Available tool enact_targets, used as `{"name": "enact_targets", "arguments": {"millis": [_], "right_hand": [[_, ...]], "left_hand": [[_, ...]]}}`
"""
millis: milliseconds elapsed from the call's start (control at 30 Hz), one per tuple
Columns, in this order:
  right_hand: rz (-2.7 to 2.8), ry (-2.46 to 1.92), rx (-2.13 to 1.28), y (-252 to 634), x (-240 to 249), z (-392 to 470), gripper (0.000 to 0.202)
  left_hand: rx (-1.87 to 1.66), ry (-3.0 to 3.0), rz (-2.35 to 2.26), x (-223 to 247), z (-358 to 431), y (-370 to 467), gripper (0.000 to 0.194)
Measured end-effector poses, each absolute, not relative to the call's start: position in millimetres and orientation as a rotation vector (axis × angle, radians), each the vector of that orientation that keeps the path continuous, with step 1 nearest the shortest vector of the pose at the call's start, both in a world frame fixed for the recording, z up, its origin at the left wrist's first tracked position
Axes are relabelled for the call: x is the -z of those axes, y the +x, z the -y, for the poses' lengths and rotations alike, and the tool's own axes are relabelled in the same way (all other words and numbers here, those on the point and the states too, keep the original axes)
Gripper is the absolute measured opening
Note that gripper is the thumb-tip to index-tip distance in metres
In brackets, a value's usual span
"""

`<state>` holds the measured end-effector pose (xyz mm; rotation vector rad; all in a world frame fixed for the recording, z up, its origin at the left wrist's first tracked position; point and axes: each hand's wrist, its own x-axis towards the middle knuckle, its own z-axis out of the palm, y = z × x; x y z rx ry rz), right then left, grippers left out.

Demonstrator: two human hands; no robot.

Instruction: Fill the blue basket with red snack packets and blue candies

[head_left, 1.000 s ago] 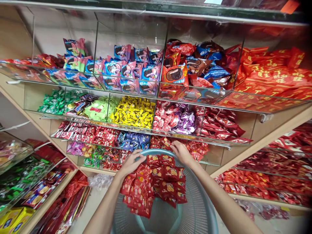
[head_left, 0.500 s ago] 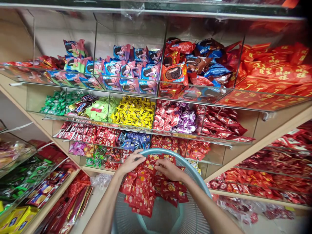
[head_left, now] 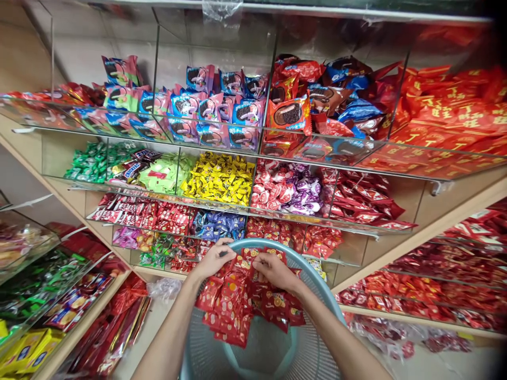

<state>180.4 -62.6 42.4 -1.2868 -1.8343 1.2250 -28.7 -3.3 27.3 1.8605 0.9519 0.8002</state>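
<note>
A teal basket stands below the shelves, with a pile of small red packets with orange fruit prints in its far half. My left hand is at the basket's far left rim, thumb and fingers pinched on the edge of a red packet. To its right, my right hand is over the pile, its fingers closed on another red packet. The two hands are a short way apart. Part of the basket's pale bottom shows nearer to me.
Tiered glass shelves of wrapped sweets rise ahead. Slanted wooden edges flank them, with more packets on the right and left racks. Plastic bags lie on the floor left of the basket.
The view has shifted slightly. My right hand's fingers are drawn a little closer together at the packets, and my left hand has barely moved.
</note>
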Motion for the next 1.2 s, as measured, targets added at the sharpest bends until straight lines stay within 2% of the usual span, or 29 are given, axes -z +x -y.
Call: {"name": "enact_targets", "arguments": {"millis": [367,533,733,833,1033,1200], "right_hand": [[1.707,-1.349,-0.986,198.2,-77.1,83.1,0.027],[1.630,-1.364,-1.066,220.3,-74.8,109.0,0.025],[1.431,-1.466,-0.991,256.9,-65.5,129.8,0.026],[1.370,-1.484,-1.071,262.7,-60.4,141.3,0.028],[1.352,-1.506,-1.511,236.3,-41.0,156.9,0.030],[1.510,-1.571,-1.535,213.0,-27.8,153.6,0.020]], "left_hand": [[-0.832,1.722,-1.054,-28.3,4.0,-23.6,0.034],[-0.830,1.731,-1.067,-30.8,6.0,-21.7,0.033],[-0.829,1.752,-1.079,-32.3,7.1,-20.8,0.032],[-0.836,1.755,-1.069,-32.2,6.9,-20.7,0.032],[-0.823,1.750,-1.067,-30.0,6.4,-20.8,0.032],[-0.824,1.762,-1.073,-25.1,4.3,-21.3,0.031]]}}
